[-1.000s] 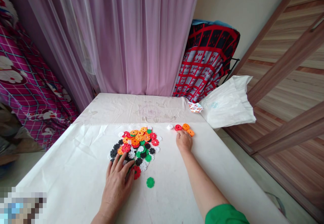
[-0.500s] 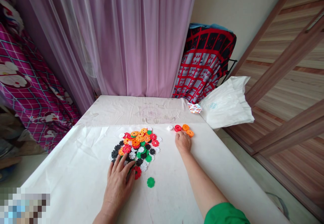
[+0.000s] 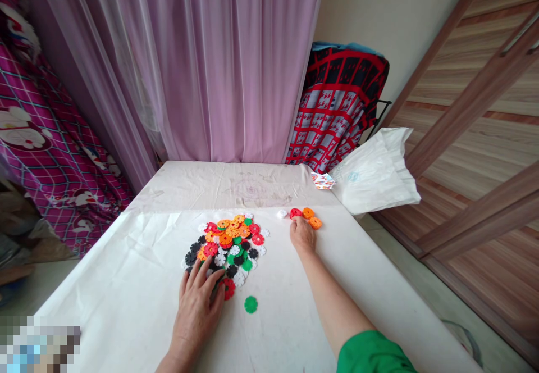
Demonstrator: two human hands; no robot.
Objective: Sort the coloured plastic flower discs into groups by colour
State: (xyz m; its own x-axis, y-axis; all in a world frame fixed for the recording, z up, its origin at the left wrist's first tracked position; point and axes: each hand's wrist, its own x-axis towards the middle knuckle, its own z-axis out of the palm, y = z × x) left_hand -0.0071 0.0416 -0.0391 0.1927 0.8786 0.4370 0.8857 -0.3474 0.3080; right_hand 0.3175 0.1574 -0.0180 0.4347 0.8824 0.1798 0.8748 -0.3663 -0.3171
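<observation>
A pile of flower-shaped plastic discs point(image 3: 233, 238) in orange, red, black, white and green lies on the white-covered table point(image 3: 138, 283). My left hand point(image 3: 197, 297) rests on the pile's near left edge with its fingers spread. One green disc point(image 3: 251, 304) lies apart, nearer to me. On the right, my right hand point(image 3: 302, 234) has its fingers bent together at the near edge of a red disc stack point(image 3: 295, 213); its fingertips are partly hidden. Orange discs point(image 3: 309, 213) sit just right of the red ones, and white discs point(image 3: 282, 214) to their left.
A white bag point(image 3: 377, 173) hangs over the table's right far corner, beside a small patterned paper item point(image 3: 322, 180). Beyond the table are a purple curtain point(image 3: 227, 69) and a red checked cloth point(image 3: 332, 103). Wooden doors point(image 3: 475, 154) stand at the right.
The view has shifted slightly. My right hand has moved very little, staying at the red discs, and my left hand remains on the pile.
</observation>
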